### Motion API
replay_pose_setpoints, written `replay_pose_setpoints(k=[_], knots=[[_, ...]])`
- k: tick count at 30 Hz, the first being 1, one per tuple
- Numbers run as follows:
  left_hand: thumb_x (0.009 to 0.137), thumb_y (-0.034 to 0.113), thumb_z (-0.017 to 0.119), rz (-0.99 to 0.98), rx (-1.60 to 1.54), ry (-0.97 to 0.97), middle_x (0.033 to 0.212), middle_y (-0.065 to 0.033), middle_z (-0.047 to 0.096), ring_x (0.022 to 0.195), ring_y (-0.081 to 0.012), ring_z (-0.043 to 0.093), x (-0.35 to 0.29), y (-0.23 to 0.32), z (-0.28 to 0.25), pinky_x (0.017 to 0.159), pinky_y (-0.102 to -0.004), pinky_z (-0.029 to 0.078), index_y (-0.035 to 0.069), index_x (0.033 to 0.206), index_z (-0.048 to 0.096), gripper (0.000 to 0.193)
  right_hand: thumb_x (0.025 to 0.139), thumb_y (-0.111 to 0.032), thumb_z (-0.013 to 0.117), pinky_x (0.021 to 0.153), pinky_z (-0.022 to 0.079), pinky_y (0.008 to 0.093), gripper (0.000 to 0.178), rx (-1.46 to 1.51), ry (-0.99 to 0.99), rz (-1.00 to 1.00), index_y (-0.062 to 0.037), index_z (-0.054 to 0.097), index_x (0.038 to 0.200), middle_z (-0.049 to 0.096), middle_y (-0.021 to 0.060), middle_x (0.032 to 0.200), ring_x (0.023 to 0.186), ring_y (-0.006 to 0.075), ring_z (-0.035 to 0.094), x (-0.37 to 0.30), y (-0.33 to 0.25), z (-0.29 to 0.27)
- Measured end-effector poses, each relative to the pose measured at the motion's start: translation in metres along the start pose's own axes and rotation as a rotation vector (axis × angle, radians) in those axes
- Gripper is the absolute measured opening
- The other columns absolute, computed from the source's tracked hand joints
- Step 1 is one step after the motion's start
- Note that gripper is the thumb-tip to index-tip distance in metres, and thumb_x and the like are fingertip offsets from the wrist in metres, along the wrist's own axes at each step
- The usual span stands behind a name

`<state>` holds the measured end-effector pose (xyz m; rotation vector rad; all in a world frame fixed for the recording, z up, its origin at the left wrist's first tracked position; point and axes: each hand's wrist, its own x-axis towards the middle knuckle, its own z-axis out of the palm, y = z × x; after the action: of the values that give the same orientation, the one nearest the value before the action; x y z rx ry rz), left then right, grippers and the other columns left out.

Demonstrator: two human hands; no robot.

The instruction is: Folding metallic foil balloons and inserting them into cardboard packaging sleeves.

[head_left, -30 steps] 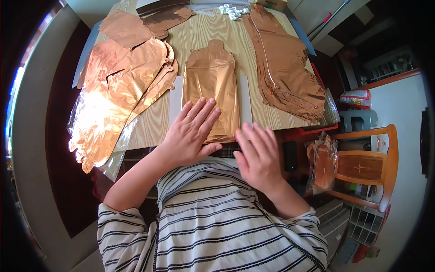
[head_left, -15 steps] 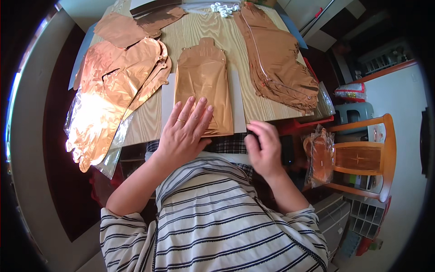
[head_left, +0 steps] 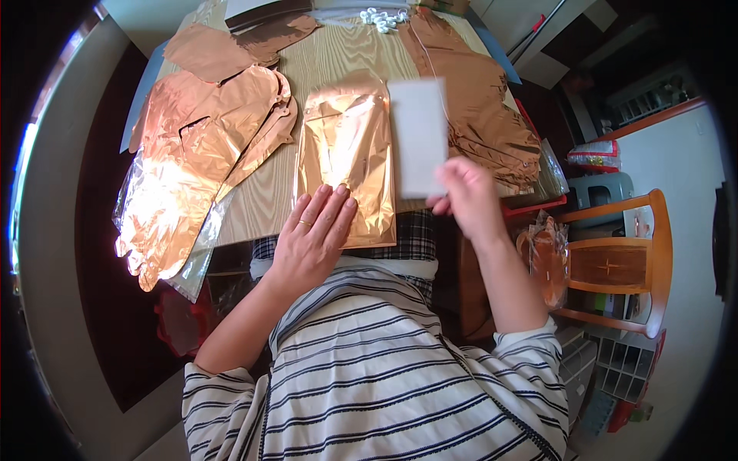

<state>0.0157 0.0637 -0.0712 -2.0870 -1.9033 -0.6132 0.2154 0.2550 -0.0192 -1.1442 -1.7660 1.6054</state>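
Observation:
A folded rose-gold foil balloon (head_left: 346,146) lies at the middle of the table's near edge, its lower end reaching past the edge. My left hand (head_left: 315,227) rests flat on its lower part with the fingers stretched out. To the right of it, my right hand (head_left: 467,196) grips a white rectangular card (head_left: 417,142) by its lower right corner. The card is lifted, a little blurred, and covers part of the balloon stack behind it. Clear film seems to edge the folded balloon.
Flat foil balloons (head_left: 200,138) overhang the table's left edge, some on clear bags. Another copper foil stack (head_left: 484,100) lies at the right with a pale cord across it. Small white pieces (head_left: 382,18) sit at the back. A wooden chair (head_left: 607,265) stands at the right.
The white card, earlier under the folded balloon, is now out to the right in my right hand. The balloon has shifted slightly toward me, with my left hand still on it.

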Motion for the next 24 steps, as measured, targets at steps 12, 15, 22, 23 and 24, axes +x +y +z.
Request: replay_pose_setpoints(k=[12, 15, 22, 23, 24], knots=[[0.087, 0.012, 0.063, -0.171, -0.084, 0.015, 0.145, -0.0181, 0.051, 0.137, -0.0389, 0.045, 0.026, 0.018, -0.008, 0.113, -0.0496, 0.034, 0.005, 0.14, 0.052, 0.054, 0.097, -0.014, 0.055, 0.049, 0.047, 0.0192, 0.014, -0.019, -0.247, 0.239, -0.0016, 0.062, 0.101, 0.07, 0.0075, 0.08, 0.06, 0.0112, 0.067, -0.022, 0.01, -0.003], [0.086, 0.015, 0.066, -0.172, -0.083, -0.046, 0.144, -0.0163, 0.052, 0.137, -0.0383, 0.044, 0.026, 0.024, -0.002, 0.112, -0.0502, 0.034, 0.007, 0.14, 0.053, 0.056, 0.096, -0.014, 0.058, 0.048, 0.047, 0.0199, 0.014, 0.013, -0.267, 0.276, -0.0016, 0.062, 0.102, 0.07, 0.0068, 0.081, 0.06, 0.0127, 0.067, -0.023, 0.008, 0.001], [0.08, 0.029, 0.077, -0.135, -0.329, -0.138, 0.151, -0.0197, 0.04, 0.141, -0.042, 0.036, 0.03, 0.013, -0.026, 0.116, -0.0541, 0.028, 0.007, 0.149, 0.041, 0.081, 0.082, -0.012, 0.07, 0.077, 0.05, 0.0412, 0.033, -0.944, 0.077, -0.445, -0.004, 0.061, 0.112, 0.064, 0.0123, 0.098, 0.086, 0.032, 0.064, -0.044, -0.012, 0.007], [0.079, 0.03, 0.078, -0.122, -0.34, -0.142, 0.152, -0.0194, 0.04, 0.142, -0.0417, 0.035, 0.031, 0.008, -0.032, 0.116, -0.0543, 0.028, 0.007, 0.149, 0.04, 0.083, 0.079, -0.011, 0.071, 0.084, 0.049, 0.0439, 0.038, -1.043, 0.127, -0.575, -0.0048, 0.06, 0.115, 0.063, 0.0132, 0.103, 0.094, 0.0345, 0.062, -0.05, -0.017, 0.01], [0.079, 0.035, 0.078, -0.093, -0.306, -0.115, 0.148, -0.0209, 0.044, 0.137, -0.0421, 0.041, 0.033, 0.001, -0.039, 0.114, -0.053, 0.032, 0.006, 0.148, 0.042, 0.083, 0.075, -0.01, 0.073, 0.096, 0.043, 0.0459, 0.053, -0.984, 0.056, -0.693, -0.0057, 0.057, 0.125, 0.057, 0.0133, 0.116, 0.108, 0.0329, 0.055, -0.055, -0.018, 0.012]])
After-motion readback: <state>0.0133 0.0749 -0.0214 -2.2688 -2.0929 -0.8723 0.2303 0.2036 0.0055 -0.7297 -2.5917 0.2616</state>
